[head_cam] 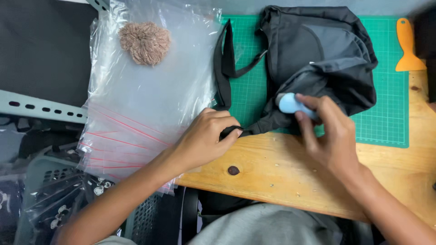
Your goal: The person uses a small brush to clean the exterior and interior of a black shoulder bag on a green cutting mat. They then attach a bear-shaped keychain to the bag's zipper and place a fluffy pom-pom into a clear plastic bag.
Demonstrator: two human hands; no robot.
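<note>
A black and grey fabric bag (318, 54) lies crumpled on a green cutting mat (386, 118), its black strap (224, 63) looping off to the left. My left hand (204, 138) pinches the bag's lower left corner at the mat's front edge. My right hand (329, 134) holds a small light blue rounded object (289, 103) against the bag's lower edge, its far end hidden under my fingers.
A stack of clear plastic zip bags with red seal lines (136, 113) lies at the left, with a fuzzy brown pompom (145, 42) on top. An orange scraper (406, 45) rests at the far right. The wooden table (281, 177) carries the mat. Grey crates (45, 195) stand below left.
</note>
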